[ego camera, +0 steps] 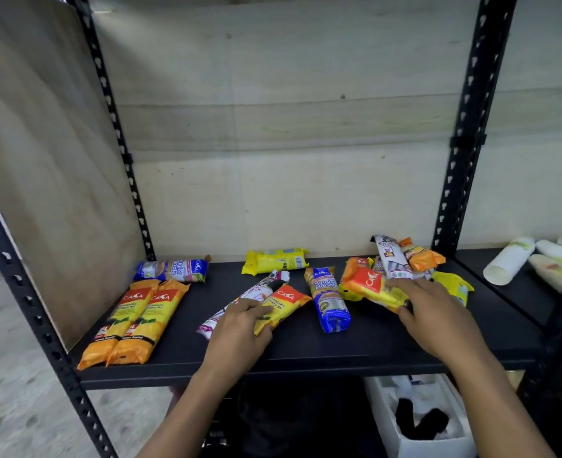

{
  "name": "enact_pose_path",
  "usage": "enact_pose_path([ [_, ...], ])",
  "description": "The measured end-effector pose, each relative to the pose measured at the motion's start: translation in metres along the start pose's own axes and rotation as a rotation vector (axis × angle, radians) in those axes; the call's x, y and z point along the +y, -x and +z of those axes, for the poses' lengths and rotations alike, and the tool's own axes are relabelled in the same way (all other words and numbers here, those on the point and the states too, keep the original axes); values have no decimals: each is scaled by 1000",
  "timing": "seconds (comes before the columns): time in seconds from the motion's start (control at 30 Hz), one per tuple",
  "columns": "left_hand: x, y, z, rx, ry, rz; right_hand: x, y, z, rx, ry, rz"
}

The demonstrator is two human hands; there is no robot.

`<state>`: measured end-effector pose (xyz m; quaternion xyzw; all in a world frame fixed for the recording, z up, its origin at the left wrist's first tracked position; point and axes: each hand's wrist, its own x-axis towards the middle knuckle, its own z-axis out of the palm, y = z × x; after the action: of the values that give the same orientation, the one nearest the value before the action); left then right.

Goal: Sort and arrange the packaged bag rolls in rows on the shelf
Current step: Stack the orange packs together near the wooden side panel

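On the black shelf (pixel 306 352) two orange-yellow rolls (pixel 134 322) lie side by side at the left, with a blue roll (pixel 174 270) behind them. My left hand (pixel 240 328) grips an orange-yellow roll (pixel 281 304) beside a white roll (pixel 240 299). My right hand (pixel 435 312) holds another orange-yellow roll (pixel 370 287) at the edge of a jumbled pile (pixel 402 259) at the right. A blue roll (pixel 329 299) lies between my hands. A yellow pack (pixel 274 260) rests at the back.
Black perforated uprights (pixel 464 127) frame the bay, with a plywood side panel (pixel 41 160) at the left. White paper cup stacks (pixel 511 259) lie on the neighbouring shelf at the right. A white box (pixel 418 421) sits below the shelf.
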<state>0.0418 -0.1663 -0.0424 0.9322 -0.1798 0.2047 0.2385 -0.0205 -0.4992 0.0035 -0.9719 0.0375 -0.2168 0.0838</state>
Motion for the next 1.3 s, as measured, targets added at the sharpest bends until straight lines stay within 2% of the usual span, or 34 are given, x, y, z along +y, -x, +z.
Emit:
enact_pose_path([
  [0.13,-3,3,-17,138,67,-32,-33,-9,-9,57,-229,-10],
  [0.23,-14,4,-36,212,97,-66,-69,-13,-6,26,-414,-46],
  [0.4,-45,11,-65,246,23,-193,-138,-17,4,-73,-648,-81],
  [0.73,-99,31,-84,252,-12,-484,-266,-35,54,-248,-890,-80],
  [0.83,-106,29,-82,255,-48,-501,-293,-41,67,-257,-890,-63],
  [1.0,-110,25,-77,219,-34,-539,-319,-54,85,-261,-723,-65],
  [1.2,-128,15,-78,50,-28,-495,-319,-62,96,-280,-476,-98],
  [1.3,-126,15,-78,40,-56,-437,-321,-64,101,-295,-415,-112],
])
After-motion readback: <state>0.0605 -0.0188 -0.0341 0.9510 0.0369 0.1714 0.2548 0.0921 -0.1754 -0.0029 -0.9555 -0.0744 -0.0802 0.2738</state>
